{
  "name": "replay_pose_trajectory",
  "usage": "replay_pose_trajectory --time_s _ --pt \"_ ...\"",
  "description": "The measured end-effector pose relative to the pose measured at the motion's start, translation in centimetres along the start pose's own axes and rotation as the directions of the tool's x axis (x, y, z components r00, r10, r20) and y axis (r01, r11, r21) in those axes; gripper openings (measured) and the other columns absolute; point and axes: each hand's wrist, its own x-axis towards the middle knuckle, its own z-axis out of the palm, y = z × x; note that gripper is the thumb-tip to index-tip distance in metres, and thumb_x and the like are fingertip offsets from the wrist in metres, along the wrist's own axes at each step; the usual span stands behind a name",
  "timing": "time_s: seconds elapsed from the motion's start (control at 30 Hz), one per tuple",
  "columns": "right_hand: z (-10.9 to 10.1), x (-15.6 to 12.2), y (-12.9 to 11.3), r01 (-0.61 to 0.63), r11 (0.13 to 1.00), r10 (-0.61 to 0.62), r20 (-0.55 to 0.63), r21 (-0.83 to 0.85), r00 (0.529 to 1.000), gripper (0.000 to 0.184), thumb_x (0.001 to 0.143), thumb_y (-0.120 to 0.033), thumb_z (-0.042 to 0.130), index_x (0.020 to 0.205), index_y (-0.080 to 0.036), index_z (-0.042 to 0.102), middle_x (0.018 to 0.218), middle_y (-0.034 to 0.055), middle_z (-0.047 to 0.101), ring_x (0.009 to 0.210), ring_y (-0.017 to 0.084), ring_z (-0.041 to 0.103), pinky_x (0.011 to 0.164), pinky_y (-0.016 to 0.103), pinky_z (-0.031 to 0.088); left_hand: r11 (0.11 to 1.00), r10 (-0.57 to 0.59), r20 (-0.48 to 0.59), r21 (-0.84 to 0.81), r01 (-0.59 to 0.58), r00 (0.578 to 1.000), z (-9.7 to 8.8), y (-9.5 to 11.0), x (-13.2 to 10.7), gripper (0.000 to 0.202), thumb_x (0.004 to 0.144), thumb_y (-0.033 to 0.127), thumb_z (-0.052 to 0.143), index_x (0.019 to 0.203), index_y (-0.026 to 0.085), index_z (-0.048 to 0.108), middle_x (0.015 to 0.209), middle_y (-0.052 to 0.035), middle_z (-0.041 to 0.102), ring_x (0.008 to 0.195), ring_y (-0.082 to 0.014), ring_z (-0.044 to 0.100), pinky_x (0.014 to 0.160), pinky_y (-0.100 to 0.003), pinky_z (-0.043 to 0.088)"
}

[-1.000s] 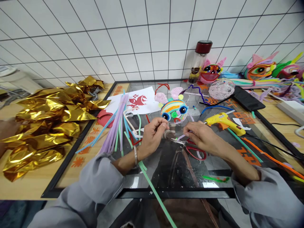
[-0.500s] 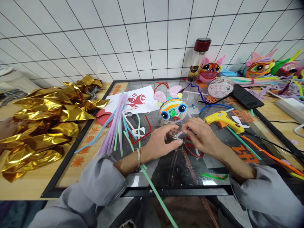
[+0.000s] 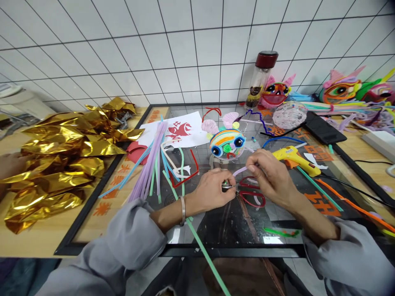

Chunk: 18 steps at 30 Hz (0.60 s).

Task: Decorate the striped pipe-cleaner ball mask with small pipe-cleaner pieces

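My left hand [image 3: 212, 191] is closed in a pinch on one end of a lilac pipe cleaner [image 3: 240, 171], right over the blades of red-handled scissors [image 3: 252, 193] that lie on the dark glass table [image 3: 216, 230]. My right hand [image 3: 271, 174] pinches the same pipe cleaner a little higher and to the right. Just beyond both hands stands a striped, colourful craft head with big blue eyes [image 3: 226, 142].
A yellow glue gun [image 3: 291, 157] lies to the right. Loose pipe cleaners [image 3: 151, 164] fan out at the left beside crumpled gold foil [image 3: 64, 156]. A red paper cut on white paper [image 3: 179, 130], a jar [image 3: 261, 78] and finished masks [image 3: 339, 90] line the back. Another person's hand [image 3: 9, 164] shows at far left.
My left hand dropped from near the craft head down to the scissors' blades. My right hand lifted slightly, drawing the lilac pipe cleaner up between the two hands.
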Motion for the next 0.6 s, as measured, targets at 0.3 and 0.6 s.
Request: replay_pose_trajectory --time_s 0.3,0.6 --pt "0.2 -0.6 -0.2 -0.105 0.994 0.108 -0.098 0.034 0.989 0.014 0.093 -0.025 0.047 0.081 -0.022 0.054 0.066 -0.0012 0.057 0.060 0.014 0.048 0.063 0.028 0.038 0.909 -0.124 -0.094 -0.411 0.075 0.988 -0.3 -0.7 0.2 0.021 0.087 0.031 0.052 0.075 0.016 0.061 0.069 -0.0012 0.059 0.064 -0.0114 0.049 0.060 -0.024 0.036" --pt "0.0 -0.7 -0.2 -0.217 0.958 0.210 0.053 0.186 0.976 0.016 0.093 -0.027 0.048 0.080 -0.020 0.055 0.059 -0.0046 0.047 0.051 0.008 0.041 0.050 0.022 0.032 0.286 -0.210 0.399 -0.848 0.446 0.893 -2.0 -0.9 0.9 0.037 0.067 0.046 0.076 0.074 0.011 0.065 0.064 -0.0033 0.059 0.047 -0.0029 0.037 0.044 -0.020 0.019"
